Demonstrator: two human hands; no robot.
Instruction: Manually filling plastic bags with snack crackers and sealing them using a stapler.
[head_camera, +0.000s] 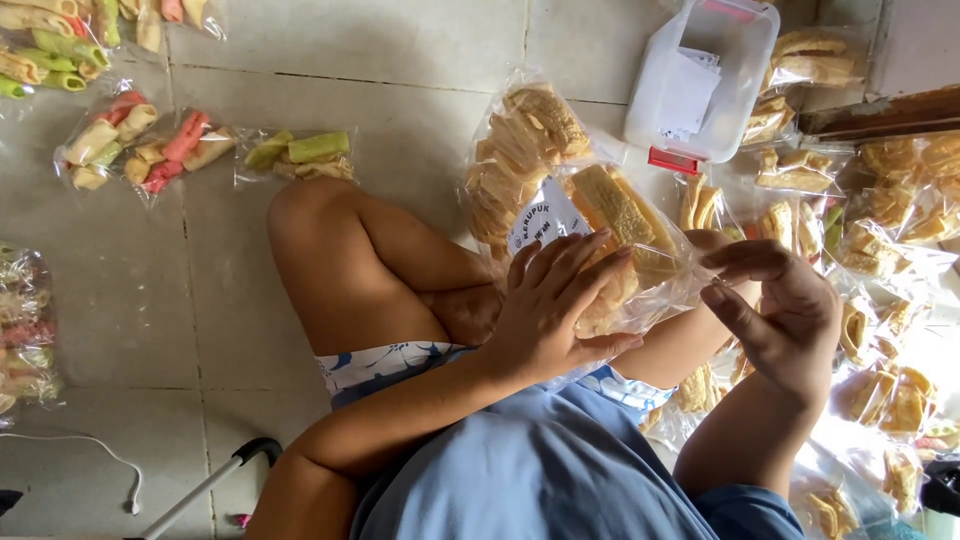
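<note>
Holding a clear plastic bag of yellow crackers (620, 235) over the lap, the left hand (550, 310) lies flat against the bag's near side, its fingers (575, 262) slightly spread and pressed onto the film rather than curled round it. A white paper label (545, 222) shows inside the bag just above these fingers. The right hand (785, 305) stands at the bag's right end, its fingers bent and a little apart, touching the loose edge of the film; whether thumb and forefinger actually pinch the plastic cannot be told. Both forearms come up from the near edge of the scene, out of blue sleeves (560, 480).

Behind the held bag, farther away, a second filled bag of crackers (520, 140) rests on the grey tiled floor (400, 60). Far right of it stands a white plastic box with red clasps (700, 85), with white paper slips inside. Many more sealed bags of pale crackers (880, 230) are heaped along the right side. On the far left lie small bags of coloured crackers (150, 145) in pink, green and cream, and one with green pieces (300, 155). A bare bent knee (330, 240) lies left of the hands. A white cable (90, 455) trails across the near left floor, beside a metal tube with a black grip (225, 470).
</note>
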